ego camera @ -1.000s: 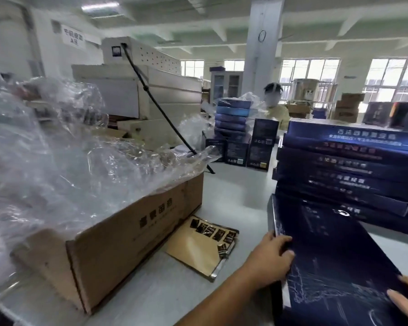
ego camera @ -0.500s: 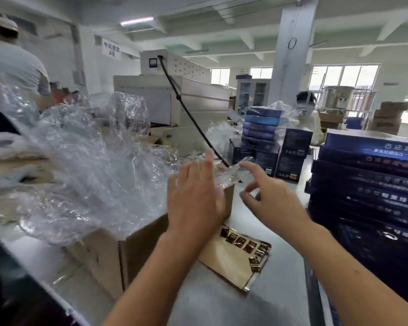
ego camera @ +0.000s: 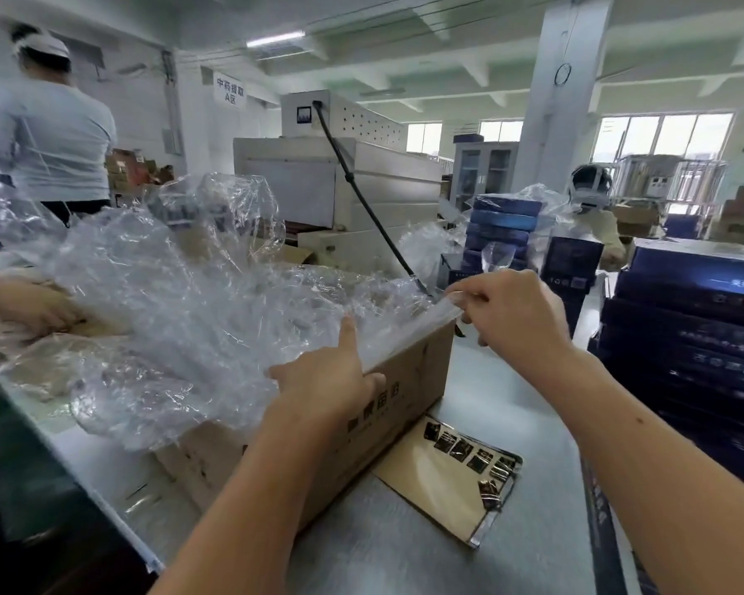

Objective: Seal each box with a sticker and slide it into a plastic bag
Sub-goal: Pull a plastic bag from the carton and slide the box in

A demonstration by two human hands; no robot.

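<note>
Plastic bags (ego camera: 181, 319) lie in a crumpled clear heap that spills over an open cardboard carton (ego camera: 396, 392), to the left of and under both hands in my head view. My left hand (ego camera: 331, 380) rests on the near rim of that carton. Its forefinger is straight and pressed onto the film, the thumb is spread out to the side, and the other fingers are bent against the carton wall. I see nothing gripped in it. My right hand (ego camera: 512, 315) is up at the carton's far corner, a little beyond and to the right of the left one. It pinches the edge of the top bag (ego camera: 409, 311) between thumb and fingertips, and that edge runs straight from one hand to the other.

Below the hands, between my forearms, a sticker sheet (ego camera: 439, 474) lies flat on the grey worktop (ego camera: 503, 405), just beside the carton's foot, with dark stickers in a row along its far side. Right of the right hand stands a stack of dark blue boxes (ego camera: 683, 328), well apart from the bags. Beyond the hands, a pale machine (ego camera: 344, 182) with a black cable rises behind the carton. Far left of the left hand, another person's hand (ego camera: 26, 302) lies by the edge of the heap, and a person in a pale shirt (ego camera: 52, 131) stands with their back turned.
</note>
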